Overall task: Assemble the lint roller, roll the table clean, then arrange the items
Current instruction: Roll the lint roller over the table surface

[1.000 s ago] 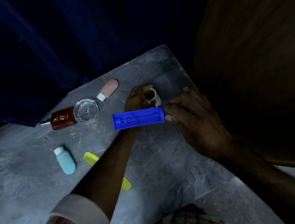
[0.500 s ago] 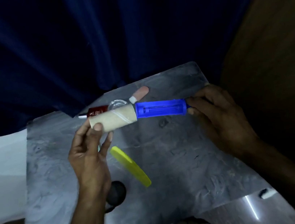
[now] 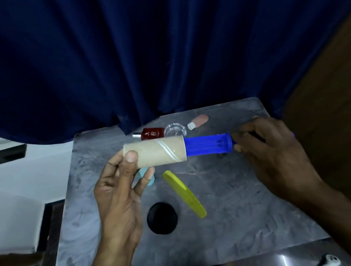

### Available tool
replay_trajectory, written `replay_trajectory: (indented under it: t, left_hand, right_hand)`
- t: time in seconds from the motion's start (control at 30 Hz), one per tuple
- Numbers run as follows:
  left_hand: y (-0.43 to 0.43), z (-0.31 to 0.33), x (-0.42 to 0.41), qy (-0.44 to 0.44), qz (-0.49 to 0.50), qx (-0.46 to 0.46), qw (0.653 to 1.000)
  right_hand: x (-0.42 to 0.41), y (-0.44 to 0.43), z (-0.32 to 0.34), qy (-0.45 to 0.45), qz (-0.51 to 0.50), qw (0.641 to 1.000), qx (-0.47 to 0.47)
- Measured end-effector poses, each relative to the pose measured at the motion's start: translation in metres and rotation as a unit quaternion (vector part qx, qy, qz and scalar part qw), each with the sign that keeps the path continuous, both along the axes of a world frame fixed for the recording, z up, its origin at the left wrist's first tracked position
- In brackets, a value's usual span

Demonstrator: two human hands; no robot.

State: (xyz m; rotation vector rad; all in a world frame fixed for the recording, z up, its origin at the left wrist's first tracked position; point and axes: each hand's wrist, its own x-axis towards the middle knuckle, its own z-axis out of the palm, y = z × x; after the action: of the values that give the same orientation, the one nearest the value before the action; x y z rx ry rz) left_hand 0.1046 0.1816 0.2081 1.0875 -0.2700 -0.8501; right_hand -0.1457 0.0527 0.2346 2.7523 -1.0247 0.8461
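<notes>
Head view showed the assembly step under way: above the grey marbled worktop point(image 3: 238, 214), the left hand point(image 3: 119, 192) pinched the beige cardboard adhesive roll point(image 3: 154, 152), partly slid onto the blue plastic roller frame point(image 3: 208, 145), whose handle end the right hand point(image 3: 272, 153) gripped. Next, I judged, the roll needed pushing fully rightward until seated.

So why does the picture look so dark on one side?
Head view: the light falls on the left, so the left hand and cardboard roll are bright; the right hand is in shadow, and the wide lens bends the table edges.
</notes>
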Motion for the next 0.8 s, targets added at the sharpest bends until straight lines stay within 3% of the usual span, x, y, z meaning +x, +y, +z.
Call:
replay_trajectory:
  t: [0.17, 0.43, 0.7, 0.8]
  left_hand:
    - [0.020, 0.018, 0.003, -0.094, -0.032, 0.008, 0.995]
    - [0.050, 0.043, 0.012, -0.129, -0.037, 0.008, 0.991]
    - [0.078, 0.056, 0.022, -0.181, -0.058, -0.008, 0.982]
    - [0.085, 0.057, 0.025, -0.243, -0.068, -0.036, 0.967]
  right_hand:
    - [0.026, 0.022, 0.020, 0.027, 0.050, 0.998, -0.036]
    - [0.061, 0.048, 0.051, 0.038, 0.074, 0.995, -0.059]
    - [0.072, 0.079, 0.065, 0.048, 0.078, 0.995, -0.041]
    - [0.071, 0.084, 0.070, 0.048, 0.077, 0.996, -0.008]
